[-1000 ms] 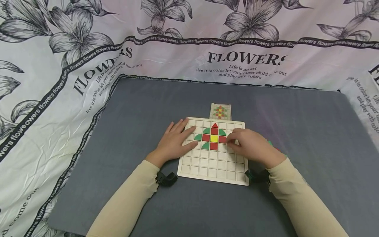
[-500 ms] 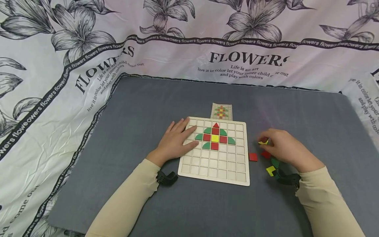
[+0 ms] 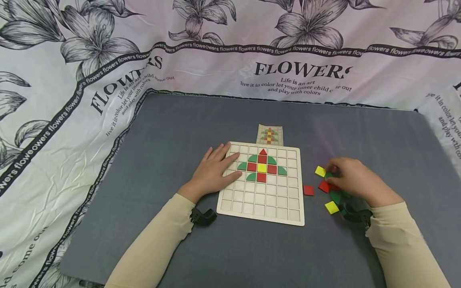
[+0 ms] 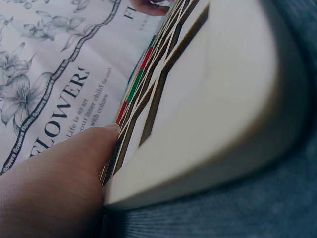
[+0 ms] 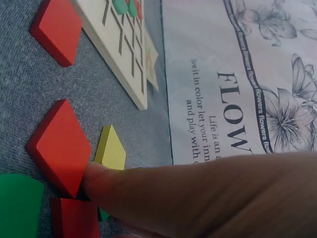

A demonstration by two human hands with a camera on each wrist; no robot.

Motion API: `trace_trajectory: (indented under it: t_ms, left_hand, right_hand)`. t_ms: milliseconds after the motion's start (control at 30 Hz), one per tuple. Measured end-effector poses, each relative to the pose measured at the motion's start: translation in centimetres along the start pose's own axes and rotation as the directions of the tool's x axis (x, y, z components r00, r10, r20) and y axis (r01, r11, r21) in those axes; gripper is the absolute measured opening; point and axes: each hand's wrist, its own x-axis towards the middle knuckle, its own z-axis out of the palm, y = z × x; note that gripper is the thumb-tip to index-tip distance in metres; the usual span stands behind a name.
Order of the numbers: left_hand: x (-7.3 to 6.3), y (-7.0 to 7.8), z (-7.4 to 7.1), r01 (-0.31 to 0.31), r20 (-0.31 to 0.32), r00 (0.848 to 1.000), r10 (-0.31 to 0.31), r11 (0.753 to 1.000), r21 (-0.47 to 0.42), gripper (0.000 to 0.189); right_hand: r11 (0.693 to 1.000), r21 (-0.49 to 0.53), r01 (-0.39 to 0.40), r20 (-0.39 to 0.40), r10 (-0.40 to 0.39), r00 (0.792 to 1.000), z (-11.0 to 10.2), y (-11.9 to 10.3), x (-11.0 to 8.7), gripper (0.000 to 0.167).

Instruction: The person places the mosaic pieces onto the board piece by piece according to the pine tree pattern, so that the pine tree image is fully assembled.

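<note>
My left hand (image 3: pixel 210 172) lies spread on the left edge of a pale wooden grid board (image 3: pixel 259 202), its thumb on the rim in the left wrist view. A pattern of red squares, a yellow square (image 3: pixel 261 168), green quarter-round pieces (image 3: pixel 282 171) and a red triangle (image 3: pixel 263 152) fills part of the grid. To the right of the board, my right hand (image 3: pixel 354 180) reaches into a loose pile of pieces with fingers bent. Its thumb (image 5: pixel 119 193) touches or nearly touches a red square (image 5: pixel 60 148); a green piece (image 3: pixel 328 175) shows by the fingertips. Whether they pinch anything is hidden.
A pattern card (image 3: pixel 269 135) lies against the board's far edge. One red square (image 3: pixel 308 190) sits just right of the board. Yellow squares (image 3: pixel 331 207) and a green piece (image 3: pixel 335 197) lie in the pile. A flower-printed cloth (image 3: pixel 288 72) borders the grey table (image 3: pixel 180 248).
My right hand has left the board and moved right to the pile, leaving a green quarter-round piece beside the red square. It then uncovered a yellow square. The left hand has stayed put.
</note>
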Motion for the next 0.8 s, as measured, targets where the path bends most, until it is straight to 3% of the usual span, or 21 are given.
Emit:
trace_trajectory:
  t_ms: [267, 500, 800]
  left_hand:
    - [0.0, 0.0, -0.1, 0.001, 0.002, 1.0, 0.0, 1.0, -0.001, 0.073]
    - [-0.1, -0.1, 0.0, 0.002, -0.001, 1.0, -0.002, 1.0, -0.002, 0.073]
    - [0.1, -0.2, 0.1, -0.001, -0.009, 1.0, 0.001, 1.0, 0.003, 0.073]
  right_hand:
    - [0.999, 0.005, -0.037, 0.0, 0.037, 0.999, 0.0, 0.0, 0.0, 0.032]
    - [0.998, 0.035, -0.048, -0.029, 0.049, 0.998, -0.4, -0.2, -0.3, 0.019]
    - [0.996, 0.08, 0.03, -0.128, -0.019, 0.992, -1.0, -2.5, -0.8, 0.025]
